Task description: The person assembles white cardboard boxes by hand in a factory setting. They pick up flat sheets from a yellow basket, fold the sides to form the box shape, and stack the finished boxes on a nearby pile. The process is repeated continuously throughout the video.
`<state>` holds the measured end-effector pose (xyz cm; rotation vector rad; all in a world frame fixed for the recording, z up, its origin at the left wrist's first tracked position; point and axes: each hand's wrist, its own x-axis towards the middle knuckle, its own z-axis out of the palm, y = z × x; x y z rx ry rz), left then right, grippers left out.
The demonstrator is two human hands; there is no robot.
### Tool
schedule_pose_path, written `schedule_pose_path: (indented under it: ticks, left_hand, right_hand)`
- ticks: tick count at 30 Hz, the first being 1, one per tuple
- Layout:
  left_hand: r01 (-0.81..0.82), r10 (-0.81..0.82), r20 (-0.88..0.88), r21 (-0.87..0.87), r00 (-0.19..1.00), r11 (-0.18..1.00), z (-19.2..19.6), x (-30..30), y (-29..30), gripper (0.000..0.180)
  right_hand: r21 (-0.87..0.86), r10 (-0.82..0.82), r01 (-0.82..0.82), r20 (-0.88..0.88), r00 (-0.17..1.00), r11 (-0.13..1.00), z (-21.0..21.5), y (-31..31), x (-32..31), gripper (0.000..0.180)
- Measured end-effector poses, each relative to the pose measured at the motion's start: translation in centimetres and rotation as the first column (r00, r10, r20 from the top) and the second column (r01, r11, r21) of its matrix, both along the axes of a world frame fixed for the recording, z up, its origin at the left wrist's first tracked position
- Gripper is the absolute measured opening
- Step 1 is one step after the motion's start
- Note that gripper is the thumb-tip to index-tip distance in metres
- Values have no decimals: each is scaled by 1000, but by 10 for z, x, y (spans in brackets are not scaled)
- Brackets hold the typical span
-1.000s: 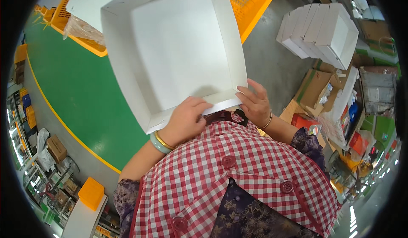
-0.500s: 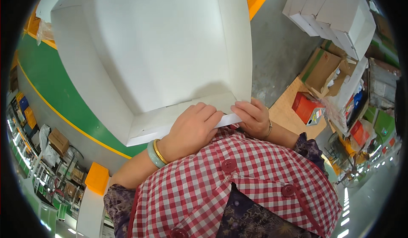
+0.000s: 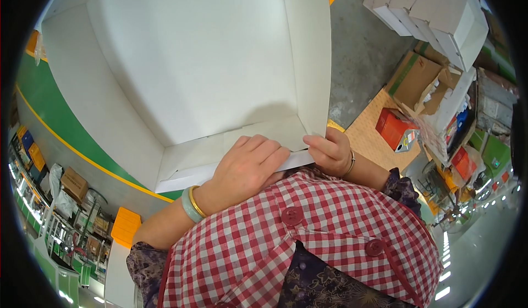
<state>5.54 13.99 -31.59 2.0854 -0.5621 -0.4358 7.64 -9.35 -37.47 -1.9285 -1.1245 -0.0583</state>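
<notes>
White cardboard box [image 3: 187, 71], open and empty: judged light, thin-walled, stiff only along folds, easily creased, so best held at the near wall and corner. It is raised close before the chest, filling the upper view. Left hand [image 3: 247, 168] lies curled over the near flap; right hand [image 3: 330, 151] pinches the near right corner.

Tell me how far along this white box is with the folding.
Done: the white cardboard box stands open with its side walls up. In hand: the left hand presses the near flap's edge, and the right hand pinches the near right corner. Left: that near wall isn't yet tucked flat.
</notes>
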Motion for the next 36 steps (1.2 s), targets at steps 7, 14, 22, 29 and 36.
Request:
schedule_pose_path:
  ticks: [7,14,22,29,36]
  left_hand:
    - [45,-45,4,-16,999,999,1,1,4,41]
    - [20,-18,167,-9,986,1000,3,-6,0,28]
    - [87,-89,213,20,973,996,8,-7,3,27]
    - [79,-114,143,235,983,969,17,-5,1,39]
    - [1,-55,157,323,986,946,33,-11,30,42]
  right_hand:
    - [-28,-4,4,-10,1000,1000,6,4,-2,22]
    - [-33,11,-13,-58,998,999,16,4,-1,23]
    - [-55,-19,16,-60,998,998,22,8,3,29]
    - [-157,-114,109,-21,993,982,34,17,3,31]
    - [-290,-89,88,12,996,953,37,12,6,35]
